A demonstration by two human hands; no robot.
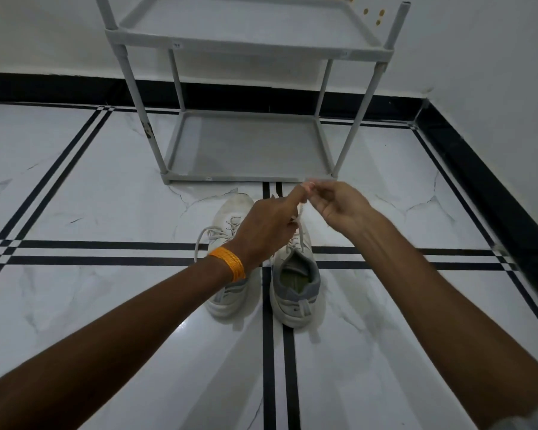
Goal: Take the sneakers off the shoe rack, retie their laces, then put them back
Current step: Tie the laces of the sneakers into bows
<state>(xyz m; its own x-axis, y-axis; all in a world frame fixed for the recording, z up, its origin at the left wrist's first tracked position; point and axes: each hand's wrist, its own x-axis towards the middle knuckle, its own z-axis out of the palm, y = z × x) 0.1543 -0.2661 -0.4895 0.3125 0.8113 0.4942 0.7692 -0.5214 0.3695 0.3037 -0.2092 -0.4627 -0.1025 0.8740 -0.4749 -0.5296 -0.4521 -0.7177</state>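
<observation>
Both hands pinch the lace (299, 212) above the right sneaker (295, 274): left hand (267, 226) grip clenched on it, right hand (339, 206) fingertips closed just beside.

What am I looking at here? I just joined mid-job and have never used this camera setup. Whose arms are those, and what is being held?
There is no machine here. The single picture comes from a wide-angle camera worn on a person's head, looking forward and down, so the two arms reaching in from the bottom are the wearer's own.

The left hand, with an orange band at its wrist, and the right hand meet above the right sneaker and pinch its white lace, pulled upward. It looks like tying in progress.

Both white sneakers stand side by side on the marble floor, toes pointing away. The left sneaker has a lace loop trailing off its side.

Just beyond them stands the grey shoe rack; the shelves in view hold no shoes.
</observation>
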